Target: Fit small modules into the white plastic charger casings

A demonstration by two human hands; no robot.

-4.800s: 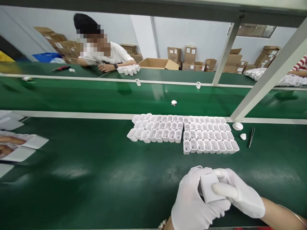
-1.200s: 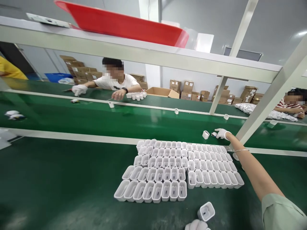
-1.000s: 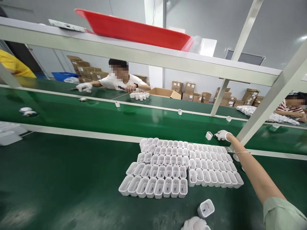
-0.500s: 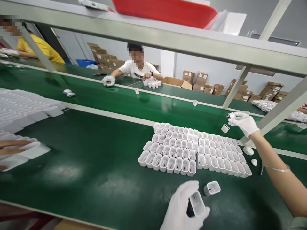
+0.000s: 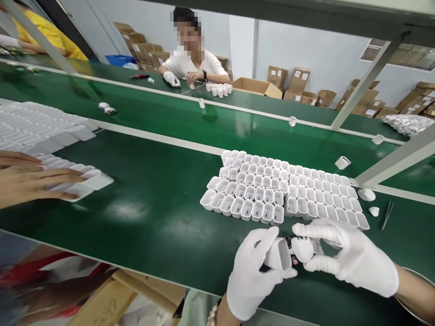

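Both my hands wear white gloves and meet low at the table's near edge. My left hand (image 5: 253,274) is wrapped round a white plastic shell (image 5: 279,254) with its open end up. My right hand (image 5: 346,257) pinches a small part with a white cap and dark, red-marked end (image 5: 299,249), held right against the shell's mouth. Just beyond my hands stand rows of identical white shells (image 5: 282,190), open ends up, packed in a block on the green table (image 5: 152,213).
A lone shell (image 5: 342,162) lies on the green conveyor belt (image 5: 238,131). Two white caps (image 5: 366,194) and tweezers (image 5: 387,214) lie right of the block. Another person's bare hand (image 5: 30,179) rests on white shells at left. A seated person (image 5: 192,63) works across the belt, cardboard boxes (image 5: 292,83) behind.
My right hand came back from the conveyor belt with the small part and now meets my left hand. The view tilted down. The loose shell near my left hand is gone from sight.
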